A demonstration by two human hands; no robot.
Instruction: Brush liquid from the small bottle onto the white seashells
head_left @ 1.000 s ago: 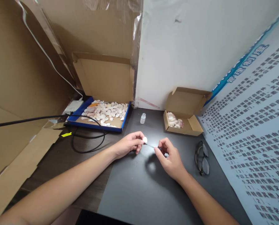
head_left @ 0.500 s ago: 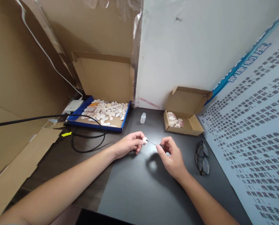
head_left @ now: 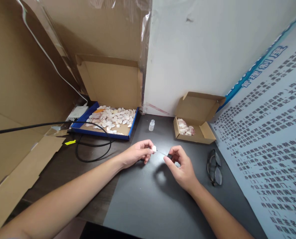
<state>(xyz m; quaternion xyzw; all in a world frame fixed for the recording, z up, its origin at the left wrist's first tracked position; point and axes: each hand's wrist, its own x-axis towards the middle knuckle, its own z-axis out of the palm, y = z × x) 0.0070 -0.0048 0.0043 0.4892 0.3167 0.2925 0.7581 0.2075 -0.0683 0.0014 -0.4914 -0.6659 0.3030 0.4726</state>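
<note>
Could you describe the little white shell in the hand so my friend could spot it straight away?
Find the dark grey mat and the two bare hands above it. The left hand pinches the small white shell at its fingertips. Unlike the shells in the blue-sided box, it is held up, facing the thin black-ended tool in the right hand.

The single view looks forward and down from the wearer's head. It sits above the near side of the desk [head_left: 135,205].

A small white shell [head_left: 154,148] is pinched beside the tip of a thin black-handled applicator [head_left: 170,156].
</note>
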